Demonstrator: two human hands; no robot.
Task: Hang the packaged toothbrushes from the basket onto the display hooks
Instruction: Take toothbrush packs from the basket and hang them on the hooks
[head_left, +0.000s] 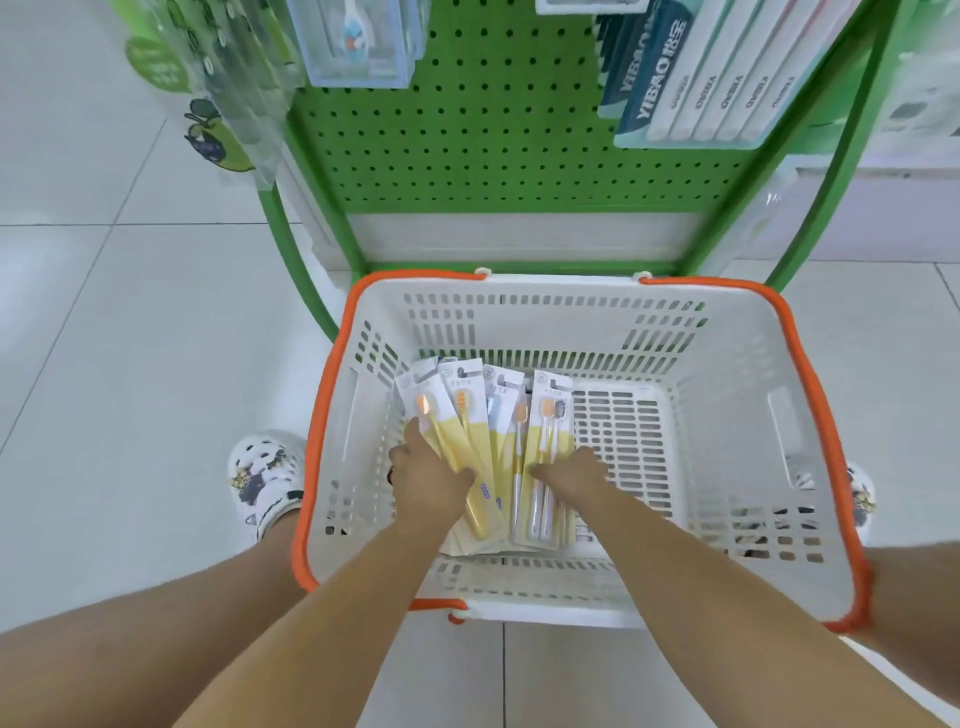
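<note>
A white basket (737, 431) with orange handles stands on the floor in front of me. Several packaged toothbrushes (483, 415) with yellow-and-white cards lie fanned out on its left half. My left hand (426, 483) reaches into the basket, its fingers curled around the leftmost packs. My right hand (571, 475) lies on the rightmost pack (550, 415), with the thumb over the card. Beyond the basket rises the green pegboard display (493, 130); the hooks themselves cannot be made out.
Blue toothbrush packs (358, 47) hang at the display's upper left and a row of boxed items (711, 78) at its upper right. The display's green frame legs (291, 249) flank the basket. My feet in white clogs (265, 478) stand on either side, on pale floor tiles.
</note>
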